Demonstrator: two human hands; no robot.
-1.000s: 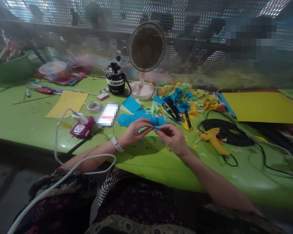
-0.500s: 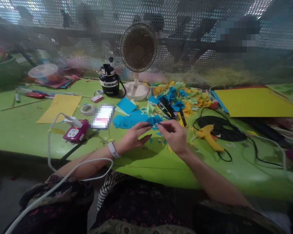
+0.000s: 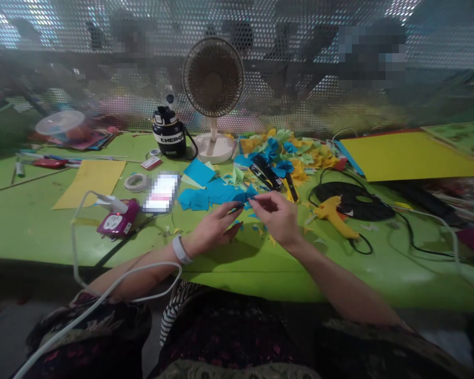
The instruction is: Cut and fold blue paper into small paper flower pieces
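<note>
Touching jagged-cut blue paper [image 3: 217, 196], left hand [image 3: 213, 227], right hand [image 3: 275, 217]

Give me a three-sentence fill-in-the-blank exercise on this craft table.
1. The white wristband is on the person's ____ wrist.
2. The paper cut-outs by the right hand are coloured ____.
3. The hot glue gun on the green table is coloured ____.

Missing words: left; blue; yellow.

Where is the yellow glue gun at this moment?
In the head view, the yellow glue gun lies on the green table, right of the right hand, beside the coiled black cable.
</note>
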